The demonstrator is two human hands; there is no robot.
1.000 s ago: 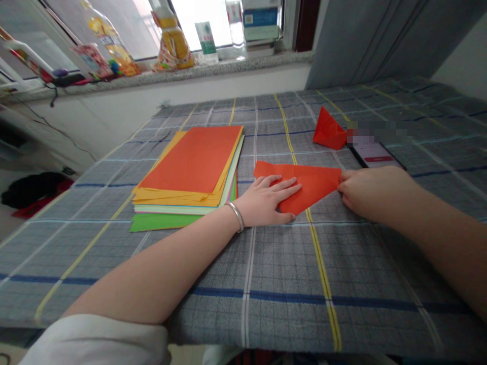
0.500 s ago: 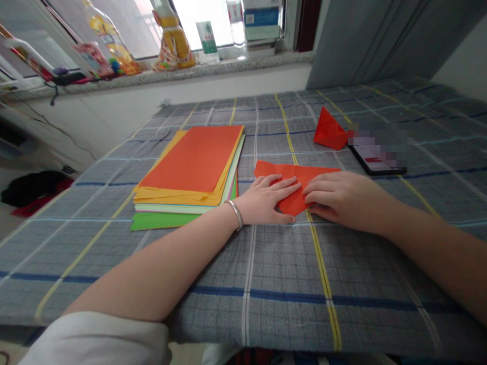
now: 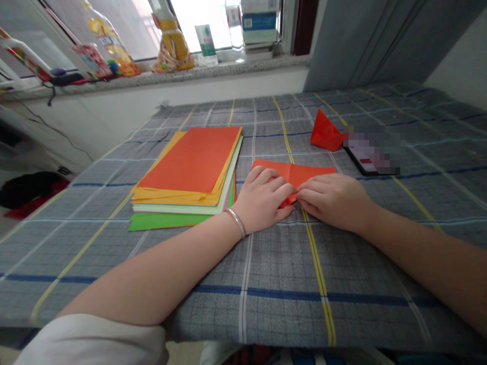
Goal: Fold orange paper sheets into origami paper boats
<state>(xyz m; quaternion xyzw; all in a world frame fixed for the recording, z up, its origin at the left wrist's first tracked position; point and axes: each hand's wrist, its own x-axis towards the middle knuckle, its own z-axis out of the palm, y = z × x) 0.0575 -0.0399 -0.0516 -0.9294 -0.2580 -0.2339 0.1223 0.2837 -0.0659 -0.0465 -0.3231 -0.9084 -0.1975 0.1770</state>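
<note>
A folded sheet of orange-red paper (image 3: 304,172) lies on the checked cloth, its far edge running sideways. My left hand (image 3: 265,197), with a silver bangle at the wrist, has curled fingers pinching the paper's near part. From the other side my right hand (image 3: 332,198) grips the same near part, its fingertips almost meeting the left ones. The near point of the paper is mostly covered by my fingers. Beyond the right hand stands a folded red paper shape (image 3: 325,133) with a pointed top.
Left of my hands lies a stack of coloured paper (image 3: 192,159), orange on top, with yellow, white and green below. A phone (image 3: 367,157) rests at the right beside the folded shape. Bottles (image 3: 175,43) and boxes (image 3: 261,25) line the windowsill. Checked cloth (image 3: 281,274) covers the table.
My left fingers, flat and spread before, have curled in to pinch the paper. The near point has been folded up toward the middle. My right hand has shifted slightly left.
</note>
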